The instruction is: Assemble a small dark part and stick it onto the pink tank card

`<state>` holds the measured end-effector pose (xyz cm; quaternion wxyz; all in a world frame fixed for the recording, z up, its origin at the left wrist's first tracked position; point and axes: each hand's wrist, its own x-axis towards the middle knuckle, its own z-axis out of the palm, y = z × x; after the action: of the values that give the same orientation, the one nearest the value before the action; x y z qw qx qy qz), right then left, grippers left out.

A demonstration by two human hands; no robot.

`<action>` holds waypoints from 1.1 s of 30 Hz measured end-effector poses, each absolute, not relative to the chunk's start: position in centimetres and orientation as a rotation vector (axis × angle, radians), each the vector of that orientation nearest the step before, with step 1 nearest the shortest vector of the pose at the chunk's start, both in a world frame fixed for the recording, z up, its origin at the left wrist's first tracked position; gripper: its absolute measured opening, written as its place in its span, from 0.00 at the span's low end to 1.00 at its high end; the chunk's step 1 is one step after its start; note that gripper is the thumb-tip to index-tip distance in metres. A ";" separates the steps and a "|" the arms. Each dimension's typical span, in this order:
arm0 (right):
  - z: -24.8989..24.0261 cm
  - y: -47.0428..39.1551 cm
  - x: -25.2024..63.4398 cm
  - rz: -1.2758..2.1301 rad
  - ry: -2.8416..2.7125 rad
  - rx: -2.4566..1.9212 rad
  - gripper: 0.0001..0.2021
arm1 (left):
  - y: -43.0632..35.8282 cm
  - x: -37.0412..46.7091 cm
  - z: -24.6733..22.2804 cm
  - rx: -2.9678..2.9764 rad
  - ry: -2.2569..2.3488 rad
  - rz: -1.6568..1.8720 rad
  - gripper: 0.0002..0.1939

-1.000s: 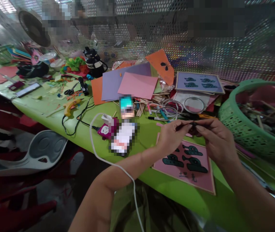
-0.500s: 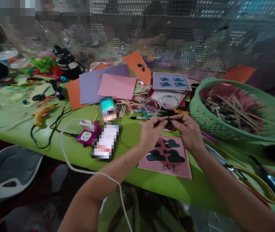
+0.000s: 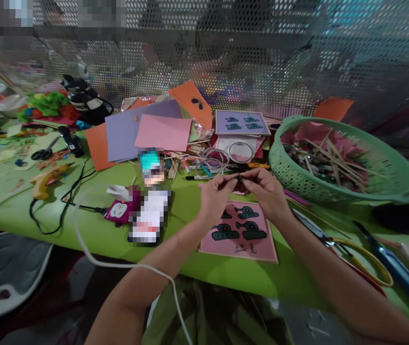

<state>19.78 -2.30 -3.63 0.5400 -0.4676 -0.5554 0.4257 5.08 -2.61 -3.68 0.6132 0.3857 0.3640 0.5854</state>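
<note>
Both hands meet at frame centre: left hand [image 3: 216,195] and right hand [image 3: 267,190] pinch a small dark piece [image 3: 239,178] between fingertips, held above the green table [image 3: 82,225]. Directly below lies a pink card [image 3: 242,232] with dark cut-outs. Green basket [image 3: 398,184] at right; glue gun [image 3: 48,176] at left.

Green table [image 3: 17,215], cluttered. Directly on top: pink card [image 3: 242,233] with dark cutouts at near edge; green basket [image 3: 344,160] at right; yellow-handled scissors [image 3: 348,249] beside it; paper sheets [image 3: 143,132] at rear centre; yellow glue gun [image 3: 48,175] with black cord at left; wire rings [image 3: 226,155] behind card.
</note>
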 end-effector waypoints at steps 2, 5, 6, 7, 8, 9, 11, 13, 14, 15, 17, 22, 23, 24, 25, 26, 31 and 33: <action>-3.6 -2.3 19.8 1.002 -1.329 -1.117 0.11 | -2.6 5.1 -3.6 0.876 0.832 1.353 0.11; -3.6 -2.5 19.7 0.970 -1.344 -1.145 0.10 | -2.6 5.1 -3.6 0.874 0.835 1.349 0.10; -3.6 -2.5 19.7 0.959 -1.347 -1.156 0.10 | -2.6 5.1 -3.6 0.873 0.837 1.350 0.09; -3.5 -2.6 19.7 0.947 -1.347 -1.168 0.09 | -2.6 5.2 -3.6 0.872 0.839 1.351 0.08; -3.5 -2.7 19.6 0.940 -1.349 -1.181 0.08 | -2.7 5.2 -3.7 0.872 0.843 1.354 0.07; -3.5 -2.7 19.6 0.930 -1.348 -1.194 0.08 | -2.7 5.3 -3.7 0.871 0.849 1.354 0.07; -3.5 -2.7 19.6 0.907 -1.345 -1.218 0.06 | -2.7 5.3 -3.8 0.869 0.857 1.345 0.08; -3.5 -2.6 19.5 0.885 -1.338 -1.224 0.04 | -2.8 5.4 -3.9 0.865 0.850 1.323 0.10; -3.5 -2.6 19.5 0.882 -1.335 -1.216 0.04 | -2.8 5.4 -3.9 0.858 0.839 1.312 0.11; -3.5 -2.5 19.4 0.890 -1.336 -1.203 0.03 | -2.9 5.4 -3.8 0.849 0.824 1.302 0.12; -3.3 -2.5 19.4 0.929 -1.346 -1.174 0.04 | -2.8 5.3 -3.8 0.825 0.803 1.311 0.14; -2.6 -2.7 20.0 0.824 -1.396 -1.204 0.05 | -2.5 5.0 -3.6 0.815 0.826 1.369 0.13; -2.5 -2.8 20.2 0.766 -1.436 -1.226 0.06 | -2.5 5.0 -3.6 0.829 0.835 1.366 0.12; -2.4 -2.9 20.4 0.708 -1.490 -1.245 0.08 | -2.5 5.0 -3.6 0.847 0.843 1.363 0.11; -2.3 -2.9 20.6 0.651 -1.551 -1.261 0.10 | -2.5 5.0 -3.6 0.868 0.848 1.364 0.11; -2.3 -3.0 20.7 0.593 -1.613 -1.272 0.10 | -2.6 5.0 -3.6 0.895 0.854 1.366 0.10; -2.2 -2.9 20.5 0.335 -1.773 -1.285 0.08 | -2.9 5.0 -3.6 1.119 0.952 1.390 0.07; -2.2 -2.8 20.4 0.306 -1.787 -1.265 0.08 | -3.0 4.9 -3.6 1.210 0.995 1.401 0.07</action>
<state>20.40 -2.79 -2.15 0.4485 -0.5114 -0.7224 0.1239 4.93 -3.02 -3.58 0.4967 0.4997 0.4108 0.5787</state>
